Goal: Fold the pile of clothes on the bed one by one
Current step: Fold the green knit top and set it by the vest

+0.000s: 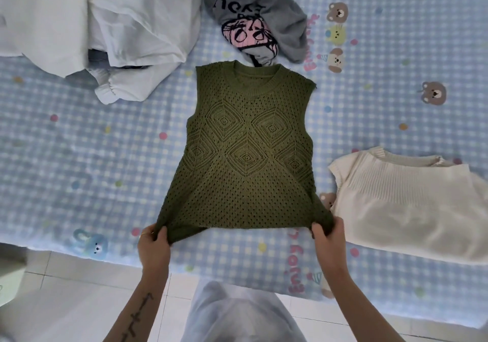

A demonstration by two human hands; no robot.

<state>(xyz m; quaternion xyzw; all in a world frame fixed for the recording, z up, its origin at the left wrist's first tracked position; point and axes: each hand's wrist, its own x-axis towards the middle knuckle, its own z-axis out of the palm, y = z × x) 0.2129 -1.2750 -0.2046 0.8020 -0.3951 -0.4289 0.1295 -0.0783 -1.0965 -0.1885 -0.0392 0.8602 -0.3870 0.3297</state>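
A green openwork knit vest (pixel 245 154) lies spread face up on the bed (pixel 66 157), neck away from me. My left hand (pixel 154 244) grips its bottom left hem corner. My right hand (pixel 328 238) grips the bottom right hem corner, and the hem is lifted slightly and stretched between them. A pile of white and pale clothes (pixel 105 30) lies heaped at the far left. A crumpled grey garment (pixel 261 22) with a pink and black print sits just beyond the vest's neck.
A cream ribbed knit top (pixel 412 204) lies flat at the right, close to my right hand. The blue checked sheet with bear prints shows around the vest. The near bed edge runs under my forearms, with tiled floor (pixel 87 302) below.
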